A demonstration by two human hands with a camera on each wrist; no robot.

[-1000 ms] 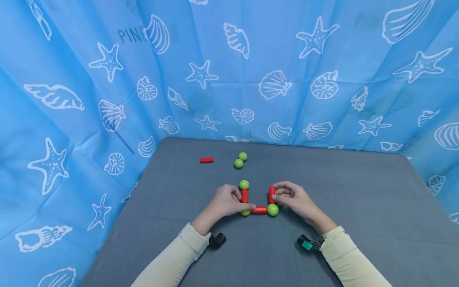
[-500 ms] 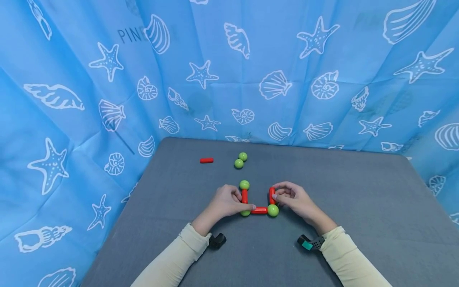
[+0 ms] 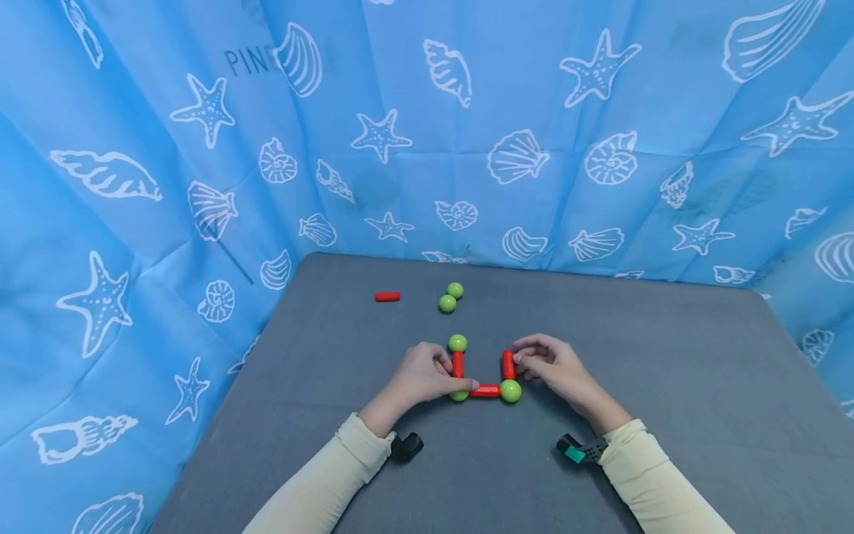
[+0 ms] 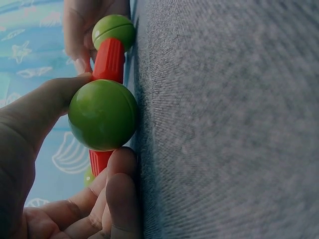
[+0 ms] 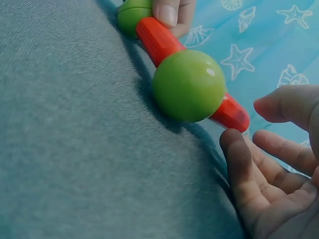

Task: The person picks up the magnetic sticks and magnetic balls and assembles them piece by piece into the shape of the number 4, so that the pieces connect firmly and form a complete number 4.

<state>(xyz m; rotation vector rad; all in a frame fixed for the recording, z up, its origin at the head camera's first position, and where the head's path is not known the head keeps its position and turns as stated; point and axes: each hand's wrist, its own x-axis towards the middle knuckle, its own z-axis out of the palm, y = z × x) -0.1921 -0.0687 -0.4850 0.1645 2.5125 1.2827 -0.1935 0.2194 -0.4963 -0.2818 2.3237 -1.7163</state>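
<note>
A U-shaped frame of red sticks and green balls lies on the table, its side toward the far edge unjoined. My left hand [image 3: 423, 372] pinches its left corner: the thumb reaches the near stick [image 3: 487, 390], with fingers along the left stick [image 3: 457, 364] and the corner ball [image 4: 103, 115] between. A green ball [image 3: 457, 343] caps the left stick's far end. On the right, another stick [image 3: 508, 365] points away from the right corner ball [image 5: 189, 85]. Beside that stick is my right hand [image 3: 550, 368], its thumb and fingers spread apart and loosely bent, holding nothing.
Beyond the frame, two green balls [image 3: 455, 290] [image 3: 447, 303] sit close together on the grey table [image 3: 667, 356]. A loose red stick [image 3: 387, 297] lies to their left. A blue shell-print curtain [image 3: 427, 178] hangs behind and left of the table.
My right hand's thumb and fingers have come off the right red stick and spread, the hand drawing slightly right. My left hand keeps its hold. The head view has shifted slightly.
</note>
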